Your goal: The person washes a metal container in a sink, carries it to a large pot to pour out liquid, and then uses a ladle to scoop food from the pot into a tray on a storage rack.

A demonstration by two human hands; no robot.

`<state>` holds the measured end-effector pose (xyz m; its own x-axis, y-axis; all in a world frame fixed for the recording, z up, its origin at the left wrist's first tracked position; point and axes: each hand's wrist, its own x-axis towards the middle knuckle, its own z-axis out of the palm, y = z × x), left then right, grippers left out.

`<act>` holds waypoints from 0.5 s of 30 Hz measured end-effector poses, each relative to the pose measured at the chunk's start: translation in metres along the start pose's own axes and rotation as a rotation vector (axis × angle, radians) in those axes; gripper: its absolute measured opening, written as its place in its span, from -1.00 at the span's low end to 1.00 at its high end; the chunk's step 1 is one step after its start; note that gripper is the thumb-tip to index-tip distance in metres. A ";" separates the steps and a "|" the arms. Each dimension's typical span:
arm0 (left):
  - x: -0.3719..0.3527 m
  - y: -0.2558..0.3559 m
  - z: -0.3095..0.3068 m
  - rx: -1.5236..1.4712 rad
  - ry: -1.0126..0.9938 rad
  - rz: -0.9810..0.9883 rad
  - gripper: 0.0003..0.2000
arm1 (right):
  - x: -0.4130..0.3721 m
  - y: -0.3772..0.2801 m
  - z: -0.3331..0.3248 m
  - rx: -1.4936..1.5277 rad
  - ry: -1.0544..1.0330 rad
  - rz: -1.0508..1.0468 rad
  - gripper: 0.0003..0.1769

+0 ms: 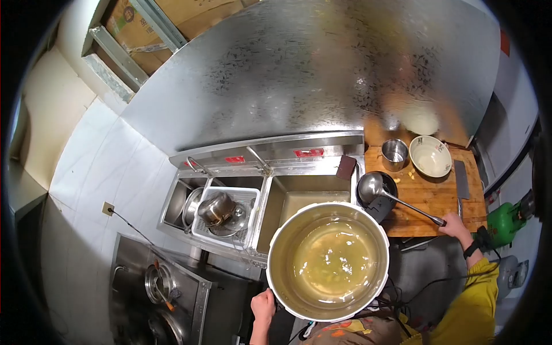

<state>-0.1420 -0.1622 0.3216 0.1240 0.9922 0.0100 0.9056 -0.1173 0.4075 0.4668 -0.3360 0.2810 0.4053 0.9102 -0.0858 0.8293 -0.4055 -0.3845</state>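
Observation:
A large round metal pot (274, 247) with clear yellowish liquid in it fills the space in front of my body, overlapping the sink's front edge. At its lower left side my left hand (263, 305) is closed against the rim, apparently gripping a handle hidden in the fist. My right hand (455, 228) is wrapped round the end of a long-handled ladle (411, 207). The ladle's bowl is over a black container (384, 206) beside the pot. What supports the pot is hidden.
Behind the pot are steel sinks (282, 183), one with a white basket (253, 201) of metal cookware. A wooden board (422, 192) carries a steel cup (394, 154), a patterned bowl (430, 156) and a cleaver (462, 179). A green cylinder (504, 223) stands at right; a stove (195, 305) is lower left.

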 end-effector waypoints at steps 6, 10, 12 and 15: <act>0.000 0.000 0.001 -0.005 -0.009 -0.019 -0.56 | 0.030 0.029 0.020 -0.052 -0.177 0.075 -0.70; 0.000 -0.001 0.000 0.006 -0.025 -0.028 -0.56 | 0.037 0.030 0.014 -0.077 -0.226 0.146 -0.67; 0.000 0.000 -0.001 -0.014 -0.031 -0.044 -0.56 | 0.038 0.027 0.011 -0.134 -0.240 0.149 -0.67; 0.003 0.006 -0.005 -0.027 -0.017 -0.030 -0.56 | 0.038 0.033 0.021 -0.183 -0.222 0.192 -0.66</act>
<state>-0.1378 -0.1597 0.3284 0.1038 0.9944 -0.0178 0.8978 -0.0860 0.4319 0.5014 -0.3124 0.2461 0.4840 0.8036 -0.3463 0.8093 -0.5616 -0.1722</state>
